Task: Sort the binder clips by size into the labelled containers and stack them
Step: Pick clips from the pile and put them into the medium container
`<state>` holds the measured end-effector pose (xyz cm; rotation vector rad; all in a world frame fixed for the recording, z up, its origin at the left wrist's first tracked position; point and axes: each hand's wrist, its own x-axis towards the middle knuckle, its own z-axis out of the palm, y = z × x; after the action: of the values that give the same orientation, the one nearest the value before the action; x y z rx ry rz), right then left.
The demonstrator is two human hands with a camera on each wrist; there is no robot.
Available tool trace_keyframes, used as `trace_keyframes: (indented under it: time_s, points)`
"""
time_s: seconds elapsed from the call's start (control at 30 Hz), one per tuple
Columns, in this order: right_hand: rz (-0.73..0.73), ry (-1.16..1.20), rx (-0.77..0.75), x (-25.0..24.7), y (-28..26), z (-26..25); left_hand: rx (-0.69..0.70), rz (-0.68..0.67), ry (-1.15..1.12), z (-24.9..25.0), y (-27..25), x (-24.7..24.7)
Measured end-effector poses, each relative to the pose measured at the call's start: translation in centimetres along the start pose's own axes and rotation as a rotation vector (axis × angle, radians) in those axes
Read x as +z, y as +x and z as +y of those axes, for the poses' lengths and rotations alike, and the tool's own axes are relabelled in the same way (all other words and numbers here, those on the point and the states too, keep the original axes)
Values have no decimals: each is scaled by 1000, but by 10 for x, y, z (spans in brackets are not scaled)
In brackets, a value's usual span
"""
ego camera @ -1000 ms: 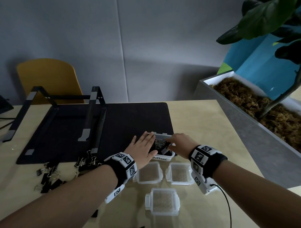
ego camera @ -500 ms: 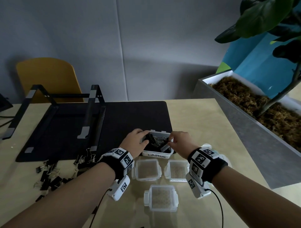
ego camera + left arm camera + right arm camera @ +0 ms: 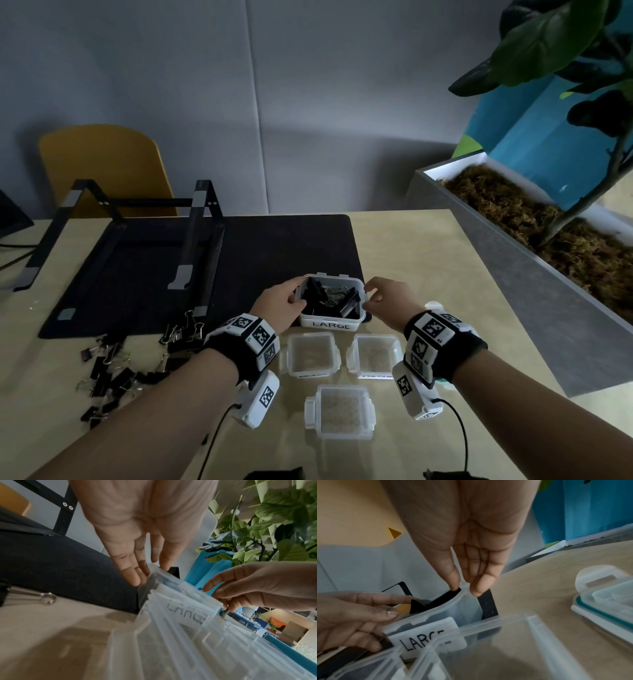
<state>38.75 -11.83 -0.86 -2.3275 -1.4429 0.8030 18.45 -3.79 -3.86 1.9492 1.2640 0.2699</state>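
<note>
A clear container labelled LARGE (image 3: 330, 324) stands open at the black mat's near edge, holding several black binder clips (image 3: 329, 299). My left hand (image 3: 294, 298) grips its left wall, thumb over the rim and fingers outside (image 3: 135, 578). My right hand (image 3: 370, 297) pinches the right wall; in the right wrist view its thumb tip rests on a black clip (image 3: 443, 599) at the rim and its fingers (image 3: 477, 588) lie outside. Several loose clips (image 3: 113, 373) lie on the table to the left. Three more clear containers (image 3: 311, 354) (image 3: 373, 356) (image 3: 342, 411) sit nearer me.
A lid with a teal seal (image 3: 599, 609) lies on the table under my right wrist. A black folding stand (image 3: 195, 246) sits on the mat (image 3: 260, 253). A grey planter (image 3: 534, 294) lines the table's right side. A yellow chair (image 3: 102, 164) stands behind.
My left hand has gone from lying flat over the LARGE container to gripping its left side. My right hand has settled on the right wall, and the container's clips now show.
</note>
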Motion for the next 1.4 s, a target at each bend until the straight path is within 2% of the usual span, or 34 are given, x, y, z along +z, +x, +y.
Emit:
trace_keyframes:
  time_s: [0.27,0.53,0.77,0.97,1.23,1.4]
  points:
    - [43,25,-67,8,-31,6,-114,-1,23,-30,-28,-25]
    - [-5,-102,-125,23,-55,24,-90,-68,299,-77,-60,-40]
    - [85,-144,-184,28,-63,33,-146,-35,339,-90,-73,-30]
    - [21,-174,-145,34,-69,40,-110,-1,343,-89,-74,-27]
    - [-34,-135,-125,51,-69,45,-60,-114,354,-89,-76,-31]
    - [-15,-113,-131,51,-67,44,24,-45,273,-76,-80,-30]
